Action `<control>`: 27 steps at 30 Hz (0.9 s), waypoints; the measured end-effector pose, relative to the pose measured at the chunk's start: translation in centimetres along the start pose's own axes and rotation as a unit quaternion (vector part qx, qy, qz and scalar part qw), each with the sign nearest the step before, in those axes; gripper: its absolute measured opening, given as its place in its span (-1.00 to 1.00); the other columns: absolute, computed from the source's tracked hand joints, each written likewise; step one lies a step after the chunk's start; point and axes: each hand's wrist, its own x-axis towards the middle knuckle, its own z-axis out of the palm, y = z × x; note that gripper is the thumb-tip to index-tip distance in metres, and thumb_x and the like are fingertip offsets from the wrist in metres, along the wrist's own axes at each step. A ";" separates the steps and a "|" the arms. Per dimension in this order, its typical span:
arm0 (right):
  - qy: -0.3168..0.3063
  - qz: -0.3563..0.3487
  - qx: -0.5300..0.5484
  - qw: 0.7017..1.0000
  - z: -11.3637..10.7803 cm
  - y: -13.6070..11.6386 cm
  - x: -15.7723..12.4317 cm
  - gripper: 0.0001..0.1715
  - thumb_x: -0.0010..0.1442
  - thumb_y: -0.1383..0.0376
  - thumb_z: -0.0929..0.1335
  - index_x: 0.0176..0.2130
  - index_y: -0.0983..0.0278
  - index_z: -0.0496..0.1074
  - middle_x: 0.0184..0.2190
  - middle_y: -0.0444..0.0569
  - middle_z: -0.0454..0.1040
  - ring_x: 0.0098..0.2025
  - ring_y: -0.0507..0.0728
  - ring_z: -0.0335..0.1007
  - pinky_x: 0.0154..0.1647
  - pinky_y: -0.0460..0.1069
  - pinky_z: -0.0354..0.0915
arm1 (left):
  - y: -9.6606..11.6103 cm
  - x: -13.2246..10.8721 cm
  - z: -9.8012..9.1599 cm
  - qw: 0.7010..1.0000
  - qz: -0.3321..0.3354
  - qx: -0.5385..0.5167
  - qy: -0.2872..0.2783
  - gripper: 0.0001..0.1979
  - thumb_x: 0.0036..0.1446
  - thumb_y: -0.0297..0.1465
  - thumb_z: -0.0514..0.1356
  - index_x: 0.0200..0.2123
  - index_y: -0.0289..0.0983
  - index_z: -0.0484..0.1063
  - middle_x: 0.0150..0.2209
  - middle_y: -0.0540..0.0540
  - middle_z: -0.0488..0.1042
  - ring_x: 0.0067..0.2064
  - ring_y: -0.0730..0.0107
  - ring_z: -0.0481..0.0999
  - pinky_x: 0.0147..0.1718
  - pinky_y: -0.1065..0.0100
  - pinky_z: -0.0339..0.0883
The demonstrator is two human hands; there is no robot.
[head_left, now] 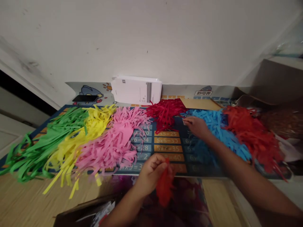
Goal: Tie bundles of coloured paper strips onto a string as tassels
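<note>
My left hand (153, 172), at the table's front edge, pinches a red-orange paper tassel (164, 189) whose strips hang down below the tabletop. Farther back, my right hand (197, 125) reaches between a crimson tassel pile (167, 113) and a blue tassel pile (228, 137). Its fingertips are pressed together, and whatever they may hold is too small to make out. Pink tassels (109, 151), yellow tassels (71, 142) and green tassels (40, 149) lie in a row to the left. Red-orange tassels (255, 135) lie at the right end.
A table mat (169, 141) printed with multiplication sums covers the table. White labelled packets (136, 90) lean against the wall, with a dark phone (85, 98) left of them. Tan card (201, 104) lies behind the blue pile. Below the front edge is an open box (82, 211).
</note>
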 end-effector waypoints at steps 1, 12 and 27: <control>-0.003 0.019 -0.034 0.999 0.0 1.1 2.2 -0.70 0.31 0.40 0.25 -0.16 0.38 0.57 -0.07 0.21 0.55 0.03 0.24 0.44 0.07 0.07 0.27 | -0.2 0.0 0.1 1.000 -0.012 -0.014 0.012 -0.60 0.04 -0.08 0.38 -0.38 -0.26 0.34 -0.50 -0.03 0.56 -0.51 0.45 0.48 -0.45 0.43 0.32; -0.070 0.095 -0.155 0.981 1.9 4.4 8.6 -0.67 0.34 0.16 0.36 -0.01 0.33 0.45 -0.03 0.05 0.48 -0.04 0.16 0.46 -0.01 0.15 0.42 | -0.6 0.4 0.2 0.992 -0.098 -0.057 0.047 -0.53 -0.12 -0.09 0.46 -0.35 -0.31 0.39 -0.49 -0.03 0.54 -0.54 0.52 0.44 -0.50 0.46 0.27; -0.015 -0.007 -0.038 0.999 0.9 3.3 -0.6 -0.69 0.29 0.26 0.28 -0.16 0.25 0.60 -0.11 0.02 0.60 -0.05 0.18 0.48 -0.04 0.00 0.30 | -1.1 0.5 -0.3 0.995 -0.027 0.060 0.069 -0.50 -0.06 0.02 0.37 -0.34 -0.29 0.40 -0.60 0.11 0.36 -0.64 0.63 0.19 -0.61 0.49 0.04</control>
